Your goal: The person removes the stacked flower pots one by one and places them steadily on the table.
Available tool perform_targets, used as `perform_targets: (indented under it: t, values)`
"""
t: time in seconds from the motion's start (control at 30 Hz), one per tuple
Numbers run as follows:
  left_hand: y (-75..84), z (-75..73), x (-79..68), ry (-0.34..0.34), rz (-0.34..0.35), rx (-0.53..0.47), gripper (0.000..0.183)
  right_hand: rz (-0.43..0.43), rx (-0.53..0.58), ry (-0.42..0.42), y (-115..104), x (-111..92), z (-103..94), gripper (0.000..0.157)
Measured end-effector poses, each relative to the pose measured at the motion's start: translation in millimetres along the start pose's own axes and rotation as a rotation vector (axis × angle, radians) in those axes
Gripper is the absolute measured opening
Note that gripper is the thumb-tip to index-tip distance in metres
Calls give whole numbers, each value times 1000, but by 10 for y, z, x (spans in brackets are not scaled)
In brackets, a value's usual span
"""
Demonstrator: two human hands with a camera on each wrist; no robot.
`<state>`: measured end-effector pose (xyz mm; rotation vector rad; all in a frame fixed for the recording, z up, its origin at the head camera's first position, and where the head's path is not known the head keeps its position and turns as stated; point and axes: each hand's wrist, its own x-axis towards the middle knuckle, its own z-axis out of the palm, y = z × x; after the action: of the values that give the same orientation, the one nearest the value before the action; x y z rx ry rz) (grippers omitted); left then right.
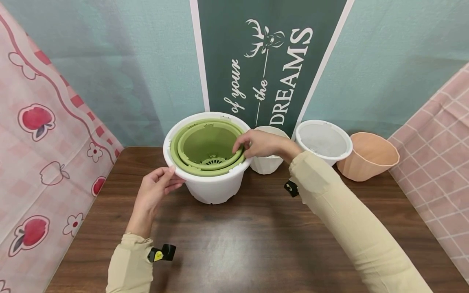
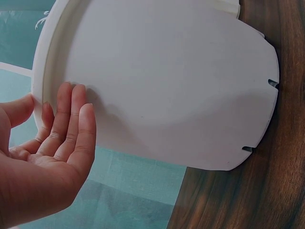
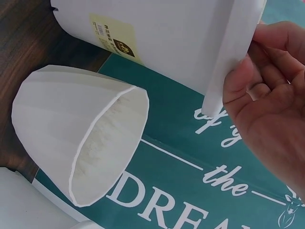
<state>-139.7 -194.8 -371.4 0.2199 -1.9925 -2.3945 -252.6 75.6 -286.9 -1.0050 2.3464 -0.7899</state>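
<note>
A large white flowerpot [image 1: 214, 189] stands upright on the table with two green flowerpots nested inside it. The inner green flowerpot [image 1: 205, 142] has a slotted base; the rim of the outer green flowerpot [image 1: 175, 152] circles it. At the white pot's near left, my left hand [image 1: 155, 189] grips its rim, thumb on top and fingers underneath against the wall. My right hand [image 1: 261, 143] is at the right side of the rims, its fingers curled over the green rim into the inner pot. In the right wrist view its thumb lies close against the white rim [image 3: 233, 52].
Just right of the nested pots stands a white faceted pot [image 1: 267, 165], partly behind my right hand. Farther right are a white round pot [image 1: 324, 140] and a peach pot [image 1: 366, 156]. Fabric curtains [image 1: 139, 73] rise behind the wooden table [image 1: 220, 248].
</note>
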Motion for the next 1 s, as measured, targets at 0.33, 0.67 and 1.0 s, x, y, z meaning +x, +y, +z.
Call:
perform_targets:
  t: [0.33,0.67,1.0]
  values:
    - [8,-2,5,-5,9,-9,17,5,103,64,112,-36,7,24]
    - [19,3,-3,-10,10,-11,16,-17,153,55,155,-72,6,22]
    - [8,5,-17,-6,12,9,17,9,153,56,136,-74,26,22]
